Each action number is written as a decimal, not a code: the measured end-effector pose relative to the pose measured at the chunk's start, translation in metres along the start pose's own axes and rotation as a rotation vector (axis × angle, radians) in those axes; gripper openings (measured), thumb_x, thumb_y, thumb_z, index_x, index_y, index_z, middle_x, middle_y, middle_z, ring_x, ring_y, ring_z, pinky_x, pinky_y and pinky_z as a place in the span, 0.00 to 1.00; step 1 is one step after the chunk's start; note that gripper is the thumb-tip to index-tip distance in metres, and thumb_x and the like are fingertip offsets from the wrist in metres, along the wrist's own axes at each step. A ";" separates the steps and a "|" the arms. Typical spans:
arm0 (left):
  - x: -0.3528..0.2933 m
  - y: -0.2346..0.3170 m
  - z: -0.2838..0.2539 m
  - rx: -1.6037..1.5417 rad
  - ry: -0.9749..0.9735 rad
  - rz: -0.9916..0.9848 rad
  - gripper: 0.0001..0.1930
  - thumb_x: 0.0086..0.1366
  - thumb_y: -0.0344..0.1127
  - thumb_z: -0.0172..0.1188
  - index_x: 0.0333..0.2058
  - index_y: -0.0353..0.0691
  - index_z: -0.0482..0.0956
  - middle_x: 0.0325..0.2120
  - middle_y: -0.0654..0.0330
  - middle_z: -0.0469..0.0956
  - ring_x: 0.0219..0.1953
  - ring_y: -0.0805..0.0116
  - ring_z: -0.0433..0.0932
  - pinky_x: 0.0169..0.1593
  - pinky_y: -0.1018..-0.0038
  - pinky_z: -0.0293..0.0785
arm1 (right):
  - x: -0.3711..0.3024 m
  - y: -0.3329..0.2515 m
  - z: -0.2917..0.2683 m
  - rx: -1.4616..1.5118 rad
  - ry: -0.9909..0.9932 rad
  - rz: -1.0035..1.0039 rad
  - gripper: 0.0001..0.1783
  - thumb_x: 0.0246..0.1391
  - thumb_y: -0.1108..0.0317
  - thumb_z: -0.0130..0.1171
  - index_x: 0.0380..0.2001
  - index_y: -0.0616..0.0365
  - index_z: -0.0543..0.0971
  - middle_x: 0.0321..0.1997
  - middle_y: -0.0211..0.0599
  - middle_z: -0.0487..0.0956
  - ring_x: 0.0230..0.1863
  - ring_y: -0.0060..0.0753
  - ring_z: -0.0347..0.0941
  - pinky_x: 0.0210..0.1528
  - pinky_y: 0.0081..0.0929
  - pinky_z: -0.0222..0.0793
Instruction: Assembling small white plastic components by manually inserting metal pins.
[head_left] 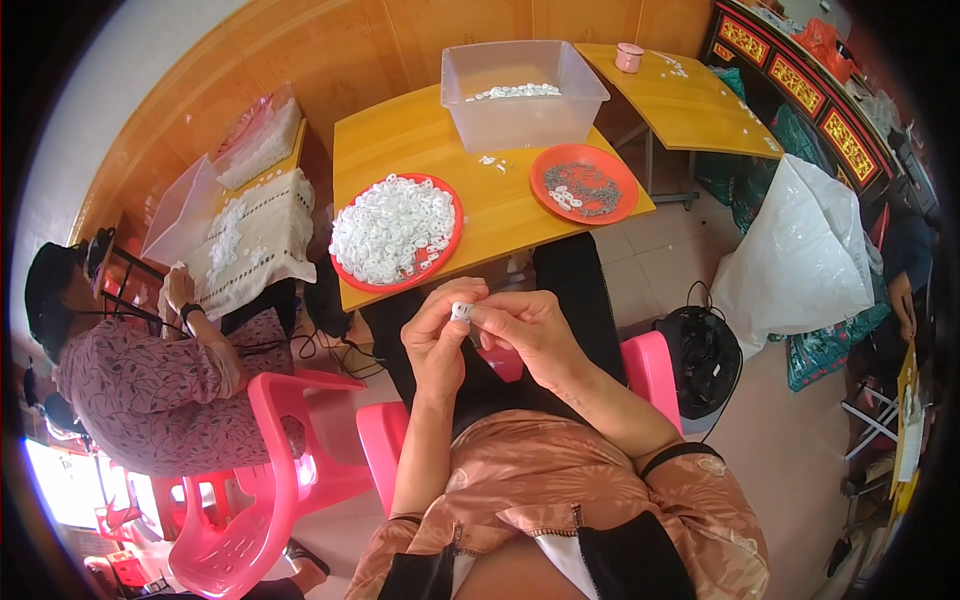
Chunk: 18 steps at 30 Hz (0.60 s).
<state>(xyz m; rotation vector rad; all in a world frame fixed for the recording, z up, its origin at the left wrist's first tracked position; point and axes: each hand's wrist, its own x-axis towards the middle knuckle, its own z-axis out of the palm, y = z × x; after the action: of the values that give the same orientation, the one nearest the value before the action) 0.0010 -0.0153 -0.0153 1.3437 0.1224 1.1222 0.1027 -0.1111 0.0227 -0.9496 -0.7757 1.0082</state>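
My left hand pinches a small white plastic piece with dark holes, held up over my lap just short of the table edge. Thumb and fingers of my right hand close on the same piece from the right. Beyond my left hand, a red round tray is heaped with similar white plastic pieces. An orange-red plate at the right front of the table carries small grey metal parts and several white pieces.
On the yellow table stands a translucent bin with white pieces inside. A side table holds a pink cup. A co-worker sits left beside a pink chair. A white sack and black fan-like object stand right.
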 end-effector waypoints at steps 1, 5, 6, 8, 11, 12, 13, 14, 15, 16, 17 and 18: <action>0.000 0.000 0.001 0.022 0.014 0.011 0.18 0.60 0.42 0.63 0.39 0.30 0.80 0.40 0.50 0.79 0.49 0.56 0.75 0.54 0.64 0.68 | 0.000 0.000 0.001 0.012 -0.004 -0.005 0.12 0.58 0.62 0.59 0.32 0.59 0.83 0.20 0.22 0.72 0.21 0.07 0.59 0.22 0.11 0.50; 0.001 -0.001 0.002 0.077 0.028 0.059 0.19 0.59 0.43 0.63 0.37 0.30 0.80 0.38 0.50 0.79 0.49 0.56 0.75 0.53 0.64 0.69 | 0.001 -0.001 -0.001 0.008 -0.035 0.024 0.11 0.59 0.63 0.58 0.34 0.60 0.83 0.22 0.24 0.73 0.22 0.08 0.60 0.22 0.10 0.51; 0.001 -0.001 0.003 0.090 0.030 0.064 0.19 0.60 0.44 0.63 0.38 0.30 0.79 0.39 0.50 0.79 0.49 0.57 0.75 0.53 0.65 0.69 | 0.002 -0.001 -0.002 0.037 -0.052 0.033 0.11 0.59 0.63 0.58 0.35 0.60 0.83 0.22 0.24 0.73 0.22 0.08 0.60 0.22 0.10 0.51; 0.002 -0.002 0.003 0.102 0.028 0.076 0.20 0.60 0.44 0.62 0.39 0.30 0.79 0.40 0.50 0.78 0.49 0.57 0.75 0.53 0.65 0.69 | 0.004 -0.001 -0.003 0.056 -0.065 0.038 0.12 0.60 0.63 0.57 0.35 0.61 0.82 0.22 0.24 0.73 0.22 0.09 0.59 0.22 0.10 0.51; -0.001 -0.002 0.006 0.073 0.054 0.040 0.21 0.61 0.45 0.62 0.42 0.30 0.78 0.42 0.51 0.78 0.48 0.59 0.75 0.52 0.67 0.70 | 0.008 -0.001 -0.004 0.048 -0.056 0.033 0.12 0.60 0.63 0.57 0.35 0.61 0.82 0.22 0.24 0.72 0.21 0.09 0.59 0.22 0.11 0.51; -0.001 -0.001 0.006 0.069 0.033 0.021 0.20 0.62 0.44 0.61 0.43 0.30 0.78 0.42 0.51 0.78 0.48 0.60 0.75 0.52 0.67 0.69 | 0.008 -0.002 -0.005 0.060 -0.051 0.036 0.12 0.60 0.63 0.57 0.34 0.62 0.82 0.22 0.24 0.72 0.21 0.09 0.59 0.22 0.11 0.51; -0.001 0.000 0.004 0.057 0.006 0.005 0.20 0.63 0.43 0.61 0.44 0.30 0.77 0.43 0.51 0.77 0.48 0.61 0.75 0.52 0.68 0.69 | 0.008 -0.003 -0.005 0.073 -0.037 0.049 0.12 0.60 0.63 0.57 0.34 0.62 0.81 0.22 0.24 0.72 0.21 0.09 0.59 0.22 0.11 0.51; -0.001 0.001 0.002 0.034 -0.024 -0.008 0.19 0.63 0.42 0.60 0.44 0.30 0.77 0.44 0.51 0.77 0.48 0.62 0.75 0.53 0.68 0.69 | 0.008 -0.003 -0.005 0.074 -0.045 0.056 0.12 0.60 0.63 0.57 0.34 0.62 0.81 0.22 0.24 0.72 0.21 0.09 0.59 0.22 0.11 0.51; 0.000 0.003 0.000 0.073 -0.048 -0.002 0.19 0.63 0.42 0.60 0.45 0.30 0.77 0.44 0.51 0.77 0.48 0.62 0.75 0.52 0.68 0.69 | 0.007 -0.004 -0.006 0.076 -0.042 0.071 0.12 0.60 0.63 0.57 0.33 0.62 0.81 0.22 0.24 0.71 0.21 0.09 0.59 0.22 0.11 0.51; 0.001 0.004 -0.003 0.100 -0.075 0.007 0.20 0.64 0.43 0.60 0.45 0.31 0.77 0.44 0.51 0.77 0.48 0.62 0.75 0.52 0.68 0.69 | 0.006 -0.004 -0.006 0.089 -0.046 0.083 0.12 0.60 0.63 0.57 0.33 0.62 0.81 0.22 0.24 0.71 0.22 0.09 0.59 0.22 0.11 0.51; 0.002 0.004 -0.005 0.123 -0.101 0.010 0.20 0.64 0.43 0.59 0.45 0.31 0.77 0.44 0.51 0.77 0.48 0.62 0.75 0.52 0.68 0.69 | 0.006 -0.005 -0.006 0.081 -0.046 0.086 0.11 0.60 0.63 0.57 0.33 0.61 0.81 0.22 0.24 0.71 0.21 0.09 0.58 0.22 0.11 0.51; 0.002 0.003 -0.005 0.119 -0.098 0.013 0.21 0.64 0.44 0.59 0.45 0.31 0.77 0.44 0.51 0.77 0.47 0.62 0.75 0.52 0.68 0.69 | 0.007 -0.005 -0.006 0.083 -0.053 0.086 0.11 0.60 0.63 0.57 0.33 0.61 0.81 0.22 0.24 0.71 0.21 0.09 0.58 0.22 0.11 0.51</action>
<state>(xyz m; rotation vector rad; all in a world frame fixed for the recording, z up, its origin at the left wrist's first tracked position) -0.0028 -0.0111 -0.0134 1.5047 0.1107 1.0716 0.1123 -0.1079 0.0254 -0.8933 -0.7365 1.1358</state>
